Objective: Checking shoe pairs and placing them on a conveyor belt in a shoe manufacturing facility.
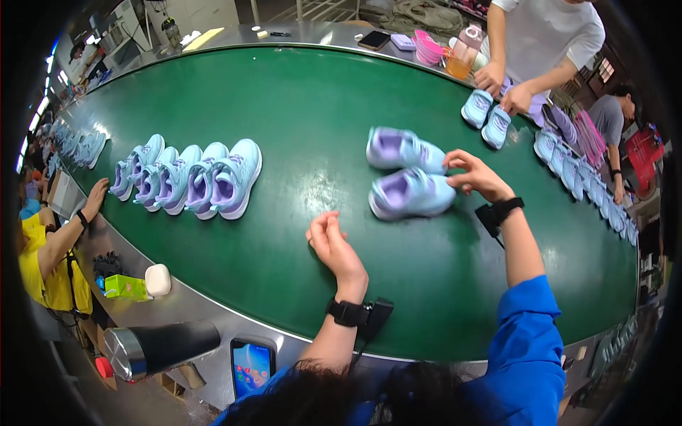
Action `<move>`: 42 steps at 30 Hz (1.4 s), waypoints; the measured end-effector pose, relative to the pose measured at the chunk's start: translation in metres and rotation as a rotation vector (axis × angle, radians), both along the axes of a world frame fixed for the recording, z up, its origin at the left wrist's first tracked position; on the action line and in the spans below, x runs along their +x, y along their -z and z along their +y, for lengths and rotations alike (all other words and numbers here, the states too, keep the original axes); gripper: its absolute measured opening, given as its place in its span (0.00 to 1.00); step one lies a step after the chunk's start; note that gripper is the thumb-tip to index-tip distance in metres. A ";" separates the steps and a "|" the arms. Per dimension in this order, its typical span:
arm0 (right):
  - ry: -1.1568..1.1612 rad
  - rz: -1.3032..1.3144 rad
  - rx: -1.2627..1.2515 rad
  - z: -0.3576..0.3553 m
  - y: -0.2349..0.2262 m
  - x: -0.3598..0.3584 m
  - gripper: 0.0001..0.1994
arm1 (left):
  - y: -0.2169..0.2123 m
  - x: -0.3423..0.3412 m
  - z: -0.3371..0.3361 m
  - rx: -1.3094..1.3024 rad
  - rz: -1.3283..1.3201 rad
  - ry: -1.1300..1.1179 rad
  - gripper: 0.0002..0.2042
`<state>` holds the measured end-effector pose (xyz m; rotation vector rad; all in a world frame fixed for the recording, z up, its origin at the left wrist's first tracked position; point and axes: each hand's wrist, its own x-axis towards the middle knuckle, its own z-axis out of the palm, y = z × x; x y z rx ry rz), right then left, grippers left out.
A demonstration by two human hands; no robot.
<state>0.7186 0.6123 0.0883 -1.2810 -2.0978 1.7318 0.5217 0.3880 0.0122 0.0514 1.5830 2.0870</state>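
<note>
A pair of light blue sneakers with lilac lining lies side by side on the green belt in front of me, one shoe [401, 149] behind the other shoe [412, 195], toes pointing right. My right hand [482, 179] is at their toes, fingers bent and apart; whether a fingertip touches the shoes I cannot tell. Nothing shows in its grasp. My left hand [332, 248] hovers over the belt, nearer to me and left of the pair, loosely curled and holding nothing. Each wrist wears a black strap with a small device.
A row of matching sneakers [238, 177] stands on the green belt [312, 92] at left. Across it, a person in white [547, 42] handles two sneakers; more shoes [568, 170] line the right. A phone [252, 366], dark bottle [170, 348] and green box [126, 287] lie along the near metal edge.
</note>
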 end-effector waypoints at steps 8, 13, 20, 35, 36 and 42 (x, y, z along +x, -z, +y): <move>0.492 -0.064 0.120 -0.121 -0.002 0.099 0.15 | -0.009 0.030 0.011 0.177 0.347 0.629 0.24; 0.538 0.065 0.003 -0.181 0.024 0.028 0.38 | 0.000 0.035 0.009 -0.126 0.489 0.634 0.32; 0.655 0.249 0.035 -0.175 0.043 0.028 0.22 | 0.008 0.026 0.005 -0.234 0.393 0.746 0.27; 0.622 0.754 -0.304 -0.173 0.029 0.056 0.22 | -0.036 0.050 0.004 0.341 -0.532 1.004 0.25; 0.623 0.785 -0.081 -0.173 0.028 0.049 0.24 | -0.032 0.053 0.006 0.370 -0.328 0.923 0.28; 0.660 0.632 0.391 -0.175 0.025 0.052 0.34 | -0.021 0.064 0.010 0.255 0.451 0.684 0.38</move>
